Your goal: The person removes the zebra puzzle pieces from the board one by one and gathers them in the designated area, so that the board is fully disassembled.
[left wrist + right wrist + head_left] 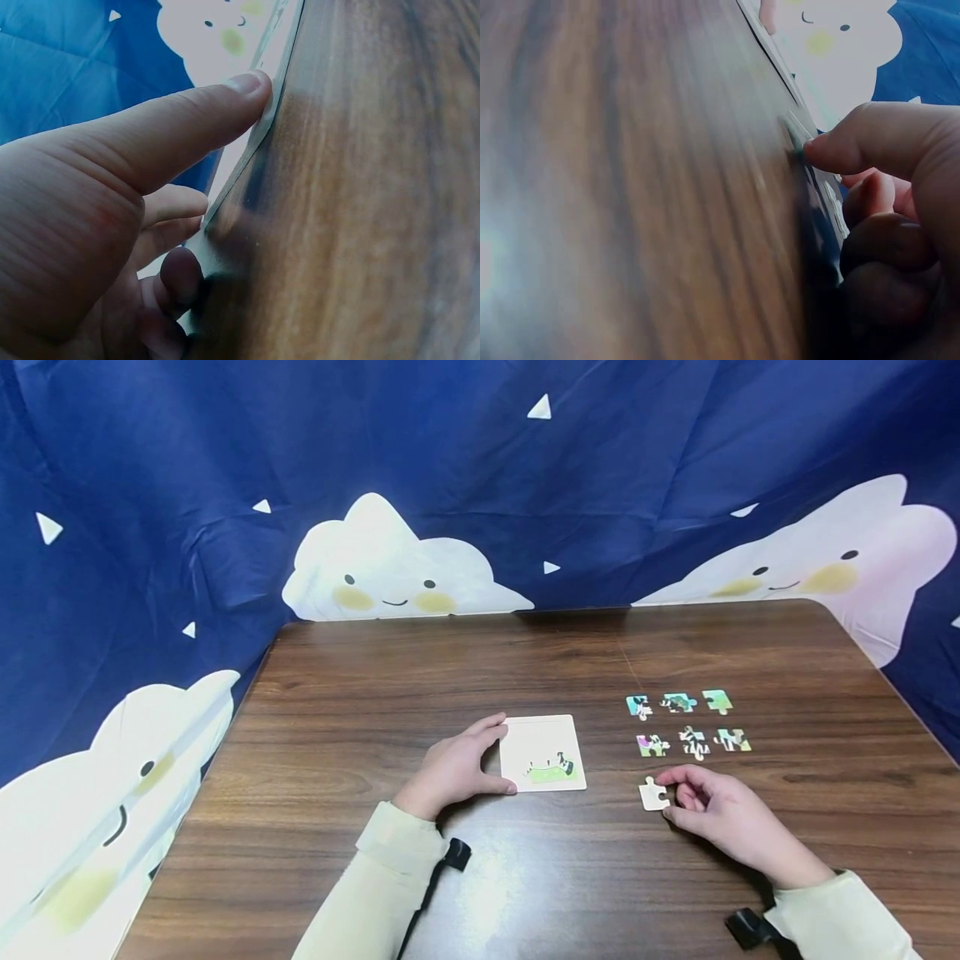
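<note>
A square puzzle board (pixel 536 743), mostly white with a zebra's legs on green grass at its lower right, lies flat on the table. My left hand (pixel 465 764) holds its left side, thumb at the near corner and fingers at the far corner. In the left wrist view the left thumb (pixel 244 86) rests on the board's edge. My right hand (pixel 716 810) pinches a pale jigsaw piece (pixel 649 795) by its right side, between thumb and index finger. Seen from the right wrist, the right thumb (pixel 832 152) touches that piece's edge, low over the table; the other fingers are curled.
Several printed jigsaw pieces lie in two rows beyond the right hand, among them a green piece (pixel 717 700) and a zebra-striped piece (pixel 694 743). The brown wooden table (pixel 360 693) ends at a blue curtain (pixel 465 443) with cloud figures.
</note>
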`<action>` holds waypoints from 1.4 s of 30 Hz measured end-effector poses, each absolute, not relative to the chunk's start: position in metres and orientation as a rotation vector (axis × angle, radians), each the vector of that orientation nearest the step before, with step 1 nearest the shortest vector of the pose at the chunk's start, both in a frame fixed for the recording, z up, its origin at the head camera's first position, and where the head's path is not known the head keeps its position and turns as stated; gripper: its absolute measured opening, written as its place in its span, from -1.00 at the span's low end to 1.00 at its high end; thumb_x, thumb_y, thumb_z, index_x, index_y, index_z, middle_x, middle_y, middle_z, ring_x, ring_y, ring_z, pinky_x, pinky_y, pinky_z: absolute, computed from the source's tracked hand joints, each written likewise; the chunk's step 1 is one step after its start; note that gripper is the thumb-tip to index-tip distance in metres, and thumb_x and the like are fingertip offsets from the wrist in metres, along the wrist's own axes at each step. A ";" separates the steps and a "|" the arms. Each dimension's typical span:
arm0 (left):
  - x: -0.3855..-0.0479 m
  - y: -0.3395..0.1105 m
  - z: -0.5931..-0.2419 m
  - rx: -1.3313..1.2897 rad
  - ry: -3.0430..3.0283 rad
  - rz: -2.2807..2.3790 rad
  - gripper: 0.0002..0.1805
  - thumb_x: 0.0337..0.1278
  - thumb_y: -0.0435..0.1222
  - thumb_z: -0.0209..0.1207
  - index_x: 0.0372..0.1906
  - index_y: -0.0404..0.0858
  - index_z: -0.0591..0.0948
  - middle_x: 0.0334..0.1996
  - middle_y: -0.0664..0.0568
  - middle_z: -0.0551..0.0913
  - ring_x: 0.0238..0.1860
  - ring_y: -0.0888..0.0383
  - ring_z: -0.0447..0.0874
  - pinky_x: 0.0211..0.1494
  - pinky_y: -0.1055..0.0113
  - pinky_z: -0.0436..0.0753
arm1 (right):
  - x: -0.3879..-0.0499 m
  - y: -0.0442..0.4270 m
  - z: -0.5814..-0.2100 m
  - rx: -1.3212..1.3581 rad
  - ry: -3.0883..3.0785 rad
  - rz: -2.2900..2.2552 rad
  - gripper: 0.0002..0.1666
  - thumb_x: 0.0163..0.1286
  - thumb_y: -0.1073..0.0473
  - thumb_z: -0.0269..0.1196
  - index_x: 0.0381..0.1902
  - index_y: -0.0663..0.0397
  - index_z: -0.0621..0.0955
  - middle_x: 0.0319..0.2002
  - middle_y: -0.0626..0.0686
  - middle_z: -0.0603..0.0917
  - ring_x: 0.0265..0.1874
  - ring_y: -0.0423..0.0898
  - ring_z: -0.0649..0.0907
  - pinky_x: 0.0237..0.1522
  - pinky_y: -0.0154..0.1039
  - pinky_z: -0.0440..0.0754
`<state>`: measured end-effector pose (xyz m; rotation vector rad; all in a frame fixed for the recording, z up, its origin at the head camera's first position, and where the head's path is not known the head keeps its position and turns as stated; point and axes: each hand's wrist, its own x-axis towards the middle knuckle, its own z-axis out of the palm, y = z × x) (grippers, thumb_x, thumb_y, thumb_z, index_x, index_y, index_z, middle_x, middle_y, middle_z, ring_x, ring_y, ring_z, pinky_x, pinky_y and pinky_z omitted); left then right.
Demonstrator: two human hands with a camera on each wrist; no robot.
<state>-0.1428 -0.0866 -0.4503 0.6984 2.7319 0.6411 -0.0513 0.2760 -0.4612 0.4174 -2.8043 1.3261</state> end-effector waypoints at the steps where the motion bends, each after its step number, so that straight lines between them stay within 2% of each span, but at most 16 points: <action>1: -0.143 -0.087 -0.450 0.699 2.731 0.644 -0.01 -0.11 0.15 0.46 0.49 -0.07 0.38 0.54 0.29 0.18 0.41 0.11 0.39 0.17 -0.01 0.52 | -0.051 0.277 -0.461 0.413 -2.810 1.322 -0.64 0.13 0.41 0.42 -0.09 0.17 0.64 -0.51 -0.21 0.38 -0.58 -0.36 0.37 -0.56 -0.36 0.31; 15: -0.143 -0.086 -0.450 0.697 2.725 0.647 -0.02 -0.09 0.12 0.47 0.48 -0.08 0.39 0.54 0.29 0.19 0.43 0.18 0.35 0.25 -0.07 0.45 | -0.054 0.283 -0.456 0.384 -2.848 1.293 -0.67 0.12 0.41 0.41 -0.12 0.19 0.65 -0.53 -0.22 0.39 -0.59 -0.37 0.39 -0.55 -0.38 0.37; 21: -0.143 -0.086 -0.450 0.690 2.723 0.654 -0.02 -0.09 0.12 0.47 0.48 -0.08 0.39 0.54 0.29 0.19 0.43 0.17 0.35 0.25 -0.08 0.46 | -0.055 0.286 -0.458 0.379 -2.850 1.289 -0.64 0.13 0.42 0.40 -0.07 0.27 0.64 -0.53 -0.21 0.38 -0.58 -0.37 0.37 -0.54 -0.39 0.34; 42: -0.142 -0.086 -0.448 0.700 2.729 0.652 -0.02 -0.09 0.12 0.47 0.48 -0.11 0.39 0.54 0.27 0.19 0.42 0.17 0.36 0.20 -0.04 0.50 | -0.054 0.284 -0.454 0.416 -2.826 1.380 -0.62 0.11 0.44 0.39 -0.07 0.25 0.61 -0.53 -0.18 0.39 -0.59 -0.34 0.40 -0.55 -0.36 0.37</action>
